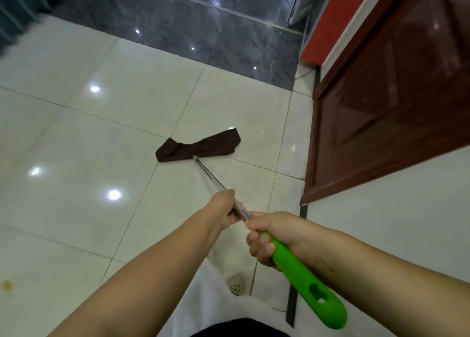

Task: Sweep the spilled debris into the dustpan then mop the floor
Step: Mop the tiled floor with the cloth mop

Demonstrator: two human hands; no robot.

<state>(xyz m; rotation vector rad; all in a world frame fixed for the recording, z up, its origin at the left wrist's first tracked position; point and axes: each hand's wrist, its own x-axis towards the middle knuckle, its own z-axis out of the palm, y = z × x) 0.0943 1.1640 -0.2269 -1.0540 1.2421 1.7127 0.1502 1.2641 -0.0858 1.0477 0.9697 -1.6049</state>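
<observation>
Ahead, the mop (203, 168) lies with its brown cloth flat on the white floor (76, 138), far from both hands. Left hand (223, 209) grips the metal shaft; right hand (267, 237), nearer, grips the green handle.

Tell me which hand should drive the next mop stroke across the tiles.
Left. The left hand grips the metal pole lower down, nearer the brown mop cloth, so it likely steers best; the right hand holds the green grip as a pivot.
</observation>
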